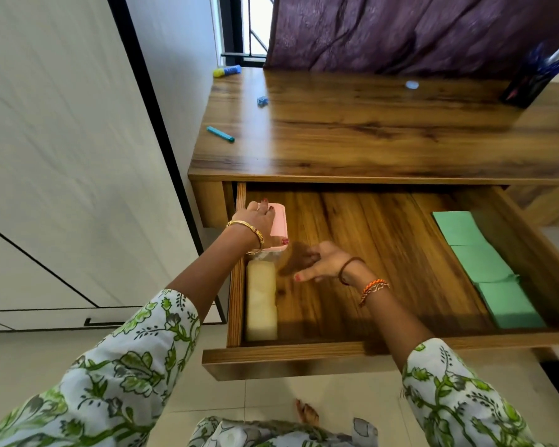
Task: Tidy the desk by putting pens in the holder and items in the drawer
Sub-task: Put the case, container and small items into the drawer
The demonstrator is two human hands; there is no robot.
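Wooden desk (368,137), drawer (304,358) open; purple curtain (400,30) behind.

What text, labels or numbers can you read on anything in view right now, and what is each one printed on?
No text can be read in this view.
Blue and yellow marker at the desk's far corner: any print is too blurred to read.
Teal marker: no legible marking.
Pink box under the left hand: plain lid, no label showing.
Green pads in the drawer: blank.
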